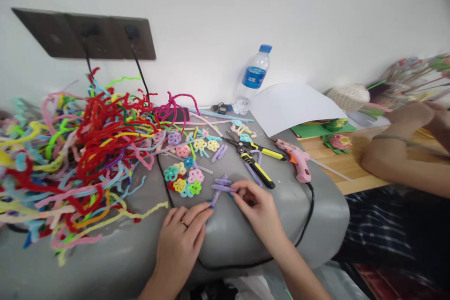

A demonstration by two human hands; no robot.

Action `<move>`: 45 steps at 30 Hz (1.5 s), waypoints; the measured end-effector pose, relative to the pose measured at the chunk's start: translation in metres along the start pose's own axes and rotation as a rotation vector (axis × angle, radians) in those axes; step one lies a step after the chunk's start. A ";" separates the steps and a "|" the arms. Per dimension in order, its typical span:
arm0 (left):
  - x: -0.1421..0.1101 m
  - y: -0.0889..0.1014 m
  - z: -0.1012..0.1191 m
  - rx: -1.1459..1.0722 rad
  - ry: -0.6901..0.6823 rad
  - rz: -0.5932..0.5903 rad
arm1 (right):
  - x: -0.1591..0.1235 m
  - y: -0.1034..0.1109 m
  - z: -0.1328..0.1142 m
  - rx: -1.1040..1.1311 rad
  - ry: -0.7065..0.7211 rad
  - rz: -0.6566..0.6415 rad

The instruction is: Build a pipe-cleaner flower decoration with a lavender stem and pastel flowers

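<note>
Left hand (183,239) pinches the lower end of a purple fuzzy-wire piece (221,187); right hand (259,211) grips the right end of its loops, thumb against fingers. I note the piece at the near left of the pliers (242,147), above the grey bench (326,211). Left of the pliers: small fuzzy flowers (195,176), farther out a tangled multicoloured pile (105,136). Right of them: pink glue gun (301,164). Behind them: water bottle (254,77).

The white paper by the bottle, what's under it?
Under the white paper, a green sheet pokes out at the right; the rest beneath is covered, so I can't tell.
</note>
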State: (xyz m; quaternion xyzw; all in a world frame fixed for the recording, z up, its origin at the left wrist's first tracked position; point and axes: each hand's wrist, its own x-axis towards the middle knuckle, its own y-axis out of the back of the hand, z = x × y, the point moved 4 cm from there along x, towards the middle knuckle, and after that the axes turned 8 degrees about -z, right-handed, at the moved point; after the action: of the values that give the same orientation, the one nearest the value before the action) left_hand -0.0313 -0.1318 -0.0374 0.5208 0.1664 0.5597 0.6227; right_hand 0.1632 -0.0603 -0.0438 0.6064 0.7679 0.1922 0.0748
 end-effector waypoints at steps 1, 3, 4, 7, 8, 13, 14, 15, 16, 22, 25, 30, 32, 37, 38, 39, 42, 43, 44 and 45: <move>0.000 0.000 0.000 0.000 0.001 0.000 | 0.000 0.000 0.000 0.005 -0.003 0.000; 0.001 0.001 0.001 -0.003 0.000 -0.007 | 0.000 0.000 0.000 0.012 -0.007 0.001; 0.001 0.001 0.001 -0.005 -0.002 -0.013 | 0.000 0.000 0.000 0.012 -0.003 0.004; 0.002 0.002 0.002 -0.003 -0.017 -0.040 | 0.000 0.001 -0.004 -0.002 0.039 0.020; 0.002 0.002 0.002 0.003 -0.025 -0.047 | 0.001 0.001 -0.005 -0.010 0.051 0.024; 0.003 0.004 0.003 0.043 -0.074 -0.051 | 0.002 0.001 -0.007 -0.059 0.064 0.018; 0.004 0.004 0.004 0.050 -0.082 -0.052 | 0.003 0.001 -0.007 -0.070 0.069 0.014; 0.004 0.005 0.004 0.055 -0.086 -0.054 | 0.003 0.001 -0.007 -0.080 0.075 0.011; 0.004 0.005 0.004 0.058 -0.088 -0.056 | 0.004 0.001 -0.008 -0.091 0.081 0.011; 0.006 0.008 0.005 0.054 -0.089 -0.045 | 0.005 0.001 -0.011 -0.160 0.138 -0.007; 0.007 0.007 0.006 0.054 -0.089 -0.056 | 0.005 0.001 -0.012 -0.184 0.167 -0.029; 0.006 0.006 0.005 0.066 -0.081 -0.069 | 0.008 0.001 -0.012 -0.216 0.209 -0.127; 0.005 0.005 0.005 0.072 -0.082 -0.070 | 0.009 0.002 -0.011 -0.219 0.213 -0.157; 0.005 0.005 0.005 0.085 -0.087 -0.073 | 0.011 0.003 -0.010 -0.208 0.195 -0.190; 0.005 0.005 0.005 0.086 -0.086 -0.074 | 0.012 0.003 -0.010 -0.205 0.194 -0.196; 0.005 0.005 0.005 0.087 -0.086 -0.075 | 0.012 0.003 -0.011 -0.202 0.194 -0.198; 0.005 0.005 0.005 0.080 -0.082 -0.070 | 0.012 0.003 -0.012 -0.207 0.199 -0.183; 0.005 0.005 0.005 0.075 -0.081 -0.068 | 0.011 0.003 -0.013 -0.213 0.202 -0.178; 0.005 0.005 0.005 0.071 -0.080 -0.070 | 0.011 0.002 -0.013 -0.218 0.206 -0.176; 0.005 0.005 0.005 0.068 -0.080 -0.072 | 0.011 0.002 -0.013 -0.222 0.212 -0.175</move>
State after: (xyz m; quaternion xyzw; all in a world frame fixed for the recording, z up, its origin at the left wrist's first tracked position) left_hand -0.0283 -0.1304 -0.0298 0.5574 0.1789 0.5096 0.6306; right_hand 0.1577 -0.0524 -0.0295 0.5013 0.7955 0.3317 0.0762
